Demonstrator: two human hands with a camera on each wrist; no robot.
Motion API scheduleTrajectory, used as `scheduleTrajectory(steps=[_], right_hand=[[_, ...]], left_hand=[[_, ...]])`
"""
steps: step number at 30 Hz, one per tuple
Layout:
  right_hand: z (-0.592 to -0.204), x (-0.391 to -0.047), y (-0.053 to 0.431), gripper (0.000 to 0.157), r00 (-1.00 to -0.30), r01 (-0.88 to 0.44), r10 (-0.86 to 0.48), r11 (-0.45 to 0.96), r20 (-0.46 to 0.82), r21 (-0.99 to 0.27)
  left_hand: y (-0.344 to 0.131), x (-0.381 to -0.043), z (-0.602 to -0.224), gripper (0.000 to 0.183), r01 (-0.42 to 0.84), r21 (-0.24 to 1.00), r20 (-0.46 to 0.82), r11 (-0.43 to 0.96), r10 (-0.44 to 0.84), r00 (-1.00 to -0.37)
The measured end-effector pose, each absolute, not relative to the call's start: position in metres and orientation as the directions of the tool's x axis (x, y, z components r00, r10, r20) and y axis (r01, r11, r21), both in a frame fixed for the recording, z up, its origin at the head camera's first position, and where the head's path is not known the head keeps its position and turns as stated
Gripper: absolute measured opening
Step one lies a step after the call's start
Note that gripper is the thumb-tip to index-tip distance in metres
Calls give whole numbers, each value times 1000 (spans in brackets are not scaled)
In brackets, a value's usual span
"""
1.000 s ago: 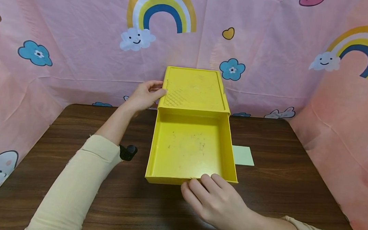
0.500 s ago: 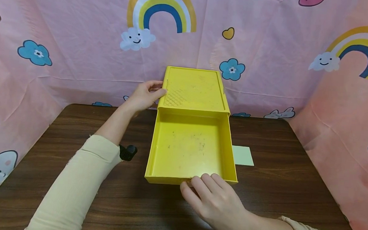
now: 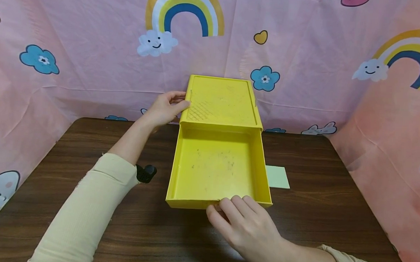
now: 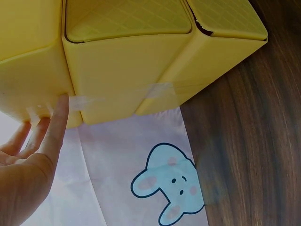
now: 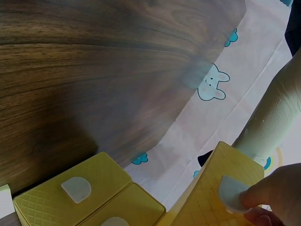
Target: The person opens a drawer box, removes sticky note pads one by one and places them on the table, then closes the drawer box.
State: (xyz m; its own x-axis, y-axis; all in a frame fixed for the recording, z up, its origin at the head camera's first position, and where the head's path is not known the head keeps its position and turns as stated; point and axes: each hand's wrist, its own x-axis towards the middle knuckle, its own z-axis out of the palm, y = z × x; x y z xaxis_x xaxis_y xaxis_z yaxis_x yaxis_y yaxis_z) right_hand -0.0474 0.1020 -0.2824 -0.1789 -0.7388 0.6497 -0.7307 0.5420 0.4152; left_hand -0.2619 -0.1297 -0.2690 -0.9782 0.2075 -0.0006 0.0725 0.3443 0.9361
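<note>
Top drawer (image 3: 211,174): hardly any shift is shown over the last second; it is kept well drawn out toward the wearer from the yellow drawer cabinet (image 3: 222,102), small dark marks being visible on its floor.
Pull: judged to be paused, as no further travel is seen; whether the end stop has been met cannot be told.
Right hand (image 3: 253,232): fingers are curled over the front rim, and the pale tab handle (image 5: 229,192) appears pinched.
Left hand (image 3: 163,109): not clenched; thumb laid on the cabinet's top edge, fingers straight against its side, the body apparently being steadied.
Lower drawers (image 5: 106,176): two fronts, pushed in, each fitted with a tab.
Tabletop (image 3: 314,229): dark wood grain; a pale green note (image 3: 279,177) is laid just beside the drawer, partly hidden by it.
Backdrop (image 3: 94,32): pink cloth, printed with rainbows, flowers and rabbits.
</note>
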Motion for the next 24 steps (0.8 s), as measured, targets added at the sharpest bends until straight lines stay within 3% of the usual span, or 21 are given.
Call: scheduleTrajectory(steps=[14,24], right_hand=[[-272,-59,100,26,-153,-707,-695,574,702,414],[-270,-73,100,26,-186,-707,-682,593,708,386]], left_hand=[[-130,-262,-268,54,71,933,-5,352,212,-977],[-130,-262,-268,53,65,937,-9,344,210,-978]])
